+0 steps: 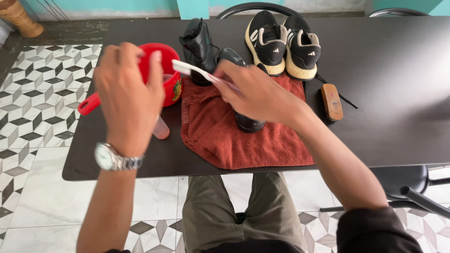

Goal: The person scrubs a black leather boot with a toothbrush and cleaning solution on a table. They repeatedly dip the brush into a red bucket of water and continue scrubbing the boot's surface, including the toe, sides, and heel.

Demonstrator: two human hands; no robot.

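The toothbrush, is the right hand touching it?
Touching. The head view shows the right hand with its fingers closed around the handle of the toothbrush, whose white head sticks out toward the red cup.

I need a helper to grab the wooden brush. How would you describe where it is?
On the dark table, look right of the rust-red towel, just below the pair of black trainers. The wooden brush lies alone there: small, brown and oblong, unlike the white toothbrush in the right hand.

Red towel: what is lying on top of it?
On the red towel lies a black shoe, mostly covered by the right hand holding a toothbrush; its middle is hidden.
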